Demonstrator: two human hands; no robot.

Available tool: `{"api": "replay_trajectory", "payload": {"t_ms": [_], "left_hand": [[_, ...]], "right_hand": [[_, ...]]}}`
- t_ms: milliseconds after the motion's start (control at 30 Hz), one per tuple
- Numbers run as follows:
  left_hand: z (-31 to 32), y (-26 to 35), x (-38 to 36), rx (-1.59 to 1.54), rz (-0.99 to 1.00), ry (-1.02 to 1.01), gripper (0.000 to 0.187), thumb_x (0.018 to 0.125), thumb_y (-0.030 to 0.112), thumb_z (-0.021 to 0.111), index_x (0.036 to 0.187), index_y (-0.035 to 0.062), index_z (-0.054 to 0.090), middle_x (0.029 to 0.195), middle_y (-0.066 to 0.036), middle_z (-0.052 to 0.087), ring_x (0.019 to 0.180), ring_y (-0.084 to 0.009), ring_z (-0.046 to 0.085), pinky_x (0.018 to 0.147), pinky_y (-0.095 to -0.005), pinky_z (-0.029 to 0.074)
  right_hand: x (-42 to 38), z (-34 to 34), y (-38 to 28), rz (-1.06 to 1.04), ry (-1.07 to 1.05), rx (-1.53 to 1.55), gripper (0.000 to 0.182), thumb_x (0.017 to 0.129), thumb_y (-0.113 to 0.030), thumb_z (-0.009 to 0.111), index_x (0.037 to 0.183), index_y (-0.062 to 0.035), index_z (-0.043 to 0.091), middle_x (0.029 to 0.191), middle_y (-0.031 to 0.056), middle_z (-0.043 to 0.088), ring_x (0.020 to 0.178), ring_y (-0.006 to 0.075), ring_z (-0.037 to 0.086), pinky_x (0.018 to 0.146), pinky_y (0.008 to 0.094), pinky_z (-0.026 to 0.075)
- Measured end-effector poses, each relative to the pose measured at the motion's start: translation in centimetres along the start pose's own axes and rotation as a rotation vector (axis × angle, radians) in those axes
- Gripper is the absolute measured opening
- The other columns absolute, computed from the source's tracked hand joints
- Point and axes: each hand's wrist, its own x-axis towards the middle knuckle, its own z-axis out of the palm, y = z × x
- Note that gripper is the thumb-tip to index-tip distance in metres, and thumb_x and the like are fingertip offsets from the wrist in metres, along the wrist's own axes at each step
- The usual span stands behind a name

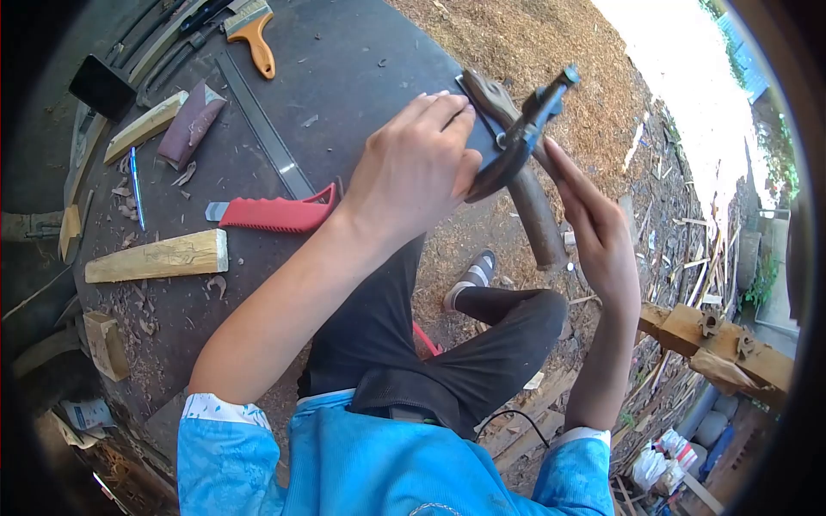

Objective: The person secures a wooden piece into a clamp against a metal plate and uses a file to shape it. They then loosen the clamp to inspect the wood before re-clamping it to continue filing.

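Observation:
A dark metal clamp (508, 160) crosses a brown carved wooden piece (535, 219) at the table's edge; its upper end is slightly blurred. My left hand (419, 159) is closed by the table corner, with its thumb against the clamp's lower end. Its palm side is hidden. To the right, my right hand (601, 236) has its fingers stretched toward the clamp and wood, the index fingertip beside them. Its thumb is out of sight. Below my left wrist lies a red utility knife (280, 211) with its blade out, and a metal ruler (262, 125) rests above it.
On the dark table (344, 60) are a paintbrush (251, 39), a blue pen (138, 189), a sandpaper-wrapped block (191, 125), a pale wood block (159, 256) and shavings. Sawdust (525, 39) covers the ground beyond the edge. A timber beam (731, 348) stands at right.

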Motion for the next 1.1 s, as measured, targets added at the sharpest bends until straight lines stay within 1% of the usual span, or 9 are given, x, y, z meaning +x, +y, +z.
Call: {"api": "replay_trajectory", "payload": {"t_ms": [100,133,233,333,600,733,800,933,1100], "left_hand": [[-0.4,0.5,0.1,-0.010,-0.038,-0.047,0.031,0.088,0.008,0.067,0.116,-0.0053,0.069,0.121,-0.016,0.069,0.107,-0.0319,0.072,0.095,-0.0417,0.061],[-0.6,0.6,0.2,-0.016,-0.074,-0.079,0.029,0.087,0.009,0.067,0.112,-0.0050,0.069,0.120,-0.016,0.069,0.107,-0.0298,0.072,0.095,-0.0396,0.061],[-0.6,0.5,0.2,-0.007,-0.087,-0.058,0.027,0.086,0.010,0.068,0.110,-0.0032,0.067,0.115,-0.015,0.068,0.104,-0.0287,0.073,0.088,-0.0392,0.063],[-0.4,0.4,0.3,-0.077,-0.096,-0.020,0.029,0.086,0.004,0.067,0.115,-0.0004,0.065,0.115,-0.014,0.068,0.091,-0.0383,0.073,0.080,-0.0462,0.061],[-0.3,0.5,0.3,-0.083,-0.118,-0.021,0.027,0.085,0.005,0.068,0.111,0.0028,0.062,0.110,-0.012,0.064,0.087,-0.0358,0.073,0.077,-0.0452,0.062],[-0.4,0.5,0.4,-0.058,-0.113,-0.023,0.028,0.084,0.005,0.069,0.110,0.0031,0.062,0.108,-0.011,0.063,0.086,-0.0346,0.073,0.075,-0.0449,0.062],[-0.3,0.4,0.4,-0.064,-0.121,-0.015,0.028,0.083,0.005,0.069,0.110,0.0034,0.061,0.107,-0.011,0.062,0.086,-0.0343,0.073,0.074,-0.0448,0.062],[-0.4,0.5,0.4,-0.054,-0.109,-0.033,0.028,0.082,0.005,0.069,0.109,0.0036,0.061,0.107,-0.010,0.062,0.088,-0.0336,0.073,0.074,-0.0445,0.062],[-0.3,0.4,0.3,-0.055,-0.133,-0.034,0.028,0.083,0.007,0.069,0.109,0.0038,0.060,0.110,-0.011,0.061,0.090,-0.0331,0.073,0.075,-0.0444,0.062]], "right_hand": [[3.4,1.6,0.5,-0.120,0.034,-0.054,0.042,0.109,-0.015,0.055,0.150,-0.0070,0.061,0.129,0.0213,0.074,0.113,0.0339,0.076,0.097,0.0432,0.056],[4.9,1.7,-0.1,-0.018,-0.017,-0.096,0.041,0.109,-0.017,0.055,0.147,-0.0053,0.062,0.129,0.0216,0.074,0.113,0.0363,0.075,0.096,0.0439,0.056],[5.7,1.6,0.6,-0.061,-0.046,-0.022,0.040,0.109,-0.016,0.055,0.146,-0.0049,0.063,0.133,0.0220,0.072,0.119,0.0349,0.073,0.101,0.0428,0.055],[2.0,0.2,1.1,-0.072,-0.011,-0.034,0.041,0.108,-0.010,0.054,0.148,-0.0064,0.062,0.137,0.0199,0.071,0.126,0.0324,0.071,0.106,0.0421,0.054],[5.1,0.8,0.1,-0.028,-0.065,-0.121,0.042,0.108,-0.007,0.053,0.149,-0.0050,0.061,0.135,0.0198,0.072,0.124,0.0317,0.072,0.104,0.0422,0.055],[1.5,-1.0,0.3,-0.029,-0.081,-0.108,0.043,0.108,-0.004,0.051,0.149,-0.0045,0.061,0.137,0.0178,0.072,0.123,0.0310,0.072,0.103,0.0425,0.056],[1.6,-0.3,1.2,-0.179,0.020,-0.120,0.042,0.107,-0.004,0.053,0.148,-0.0049,0.063,0.128,0.0200,0.076,0.109,0.0277,0.077,0.093,0.0393,0.057],[6.5,1.8,0.4,-0.139,-0.014,-0.059,0.038,0.107,-0.008,0.056,0.144,-0.0022,0.064,0.107,0.0247,0.077,0.080,0.0259,0.074,0.080,0.0413,0.055],[4.1,0.4,0.7,-0.101,-0.038,-0.081,0.040,0.107,-0.006,0.056,0.146,-0.0026,0.063,0.125,0.0233,0.075,0.115,0.0290,0.075,0.095,0.0369,0.056]]}}
